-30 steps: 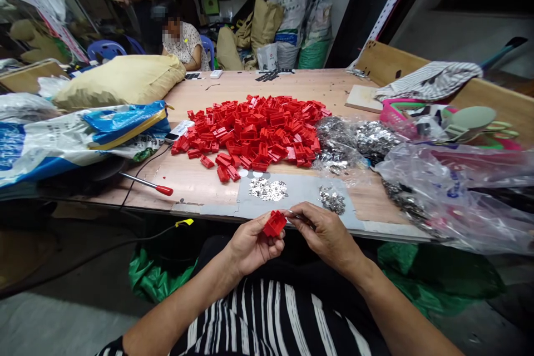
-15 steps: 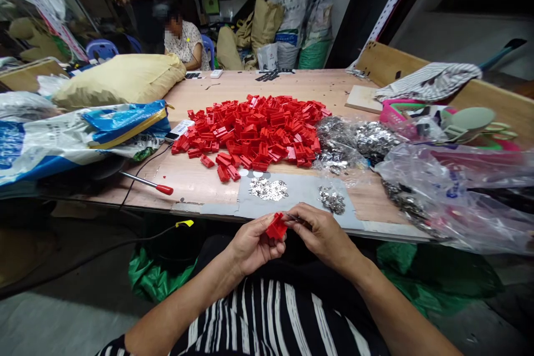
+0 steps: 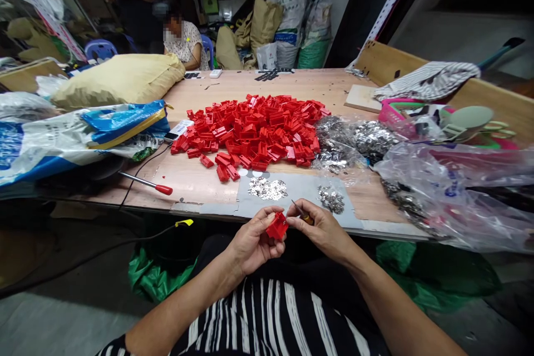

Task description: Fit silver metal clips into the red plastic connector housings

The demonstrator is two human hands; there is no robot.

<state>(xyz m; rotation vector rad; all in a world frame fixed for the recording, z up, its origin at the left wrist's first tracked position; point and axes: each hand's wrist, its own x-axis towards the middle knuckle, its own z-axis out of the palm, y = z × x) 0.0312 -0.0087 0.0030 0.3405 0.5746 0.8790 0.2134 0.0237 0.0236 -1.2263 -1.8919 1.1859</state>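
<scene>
Left hand partly hides the red piece; right hand, the tool; picture's edge crops the printed bag.

I see a tan sack lying behind a blue-and-white bag. To my right, a striped cloth drapes over a plank, just beyond a pink basket. At the back I make out a seated person, a standing person and upright sacks.

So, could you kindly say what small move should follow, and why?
Perhaps the right hand should press with its fingertips, which sit at the edge of the red plastic piece in the left hand, while the awl-like tool points past it.
</scene>
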